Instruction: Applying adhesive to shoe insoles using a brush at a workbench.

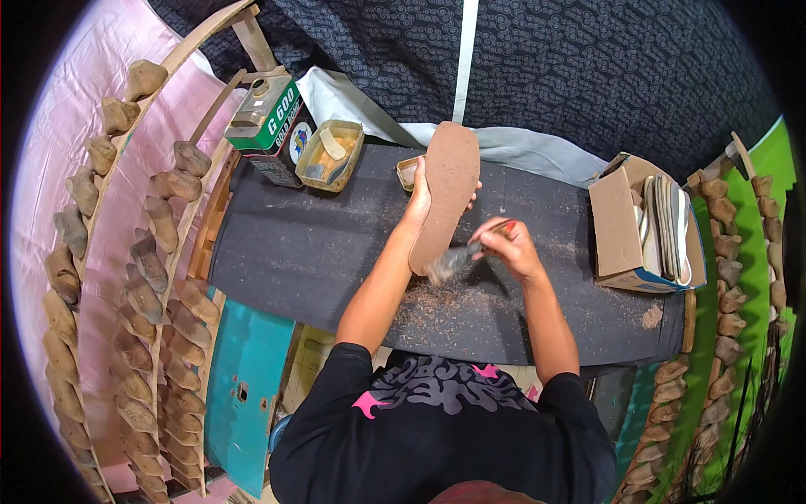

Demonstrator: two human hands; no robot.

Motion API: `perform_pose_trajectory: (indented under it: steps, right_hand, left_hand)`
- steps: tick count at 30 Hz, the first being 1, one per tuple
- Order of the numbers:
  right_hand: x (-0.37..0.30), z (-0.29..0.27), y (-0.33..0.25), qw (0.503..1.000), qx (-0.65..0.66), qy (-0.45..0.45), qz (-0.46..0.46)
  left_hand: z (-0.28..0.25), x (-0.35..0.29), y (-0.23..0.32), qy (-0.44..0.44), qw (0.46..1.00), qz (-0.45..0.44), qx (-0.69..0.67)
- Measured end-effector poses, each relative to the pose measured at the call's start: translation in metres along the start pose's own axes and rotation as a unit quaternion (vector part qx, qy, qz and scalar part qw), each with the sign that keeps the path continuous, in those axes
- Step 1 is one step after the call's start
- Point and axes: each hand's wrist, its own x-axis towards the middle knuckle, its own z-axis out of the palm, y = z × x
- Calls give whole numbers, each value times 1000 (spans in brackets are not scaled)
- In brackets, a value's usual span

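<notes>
My left hand (421, 195) grips a brown shoe sole (451, 181) near its middle, thumb on one edge and fingertips showing at the other. The sole stands tilted above the dark work cloth, its heel end toward me. In my right hand (510, 245) is a brush (453, 261) with greyish bristles, blurred by motion; a bit of red shows at its handle. The bristles are at the heel end of the sole; whether they touch it I cannot tell. Brown crumbs (437, 315) lie scattered below. Partly behind the sole sits a small container (407, 171).
A green and black metal can (267, 126) and a tub (356, 165) with a yellowish residue stand at the far left. At the right, a cardboard box (615, 220) holds several soles or insoles (663, 227). Racks of wooden shoe lasts (151, 260) line both sides.
</notes>
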Motion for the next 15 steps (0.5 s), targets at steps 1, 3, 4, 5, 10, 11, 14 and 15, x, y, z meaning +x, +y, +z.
perform_pose_trajectory:
  steps: [1,3,4,5,10,11,14,15]
  right_hand:
    - [1,-1,2,1000,0,13,-15]
    - [7,0,3,991,49,92,-82]
    - [12,-2,2,974,97,157,-133]
    - [18,-1,1,956,138,211,-148]
    - [19,22,12,1000,-10,2,10]
    - [21,23,14,1000,-4,19,5]
    - [29,22,14,975,120,142,-118]
    - [33,17,12,959,158,184,-143]
  left_hand:
    - [-2,-1,2,4,1000,8,16]
    - [-3,-2,6,10,999,14,29]
    - [-3,-2,8,17,1000,15,18]
    - [-5,-4,12,25,999,18,8]
    - [-31,-6,19,-21,999,-1,-40]
    - [-32,-6,20,-20,999,1,-41]
    - [-28,-7,22,-11,999,4,-33]
    - [-24,-8,23,-2,1000,4,-24]
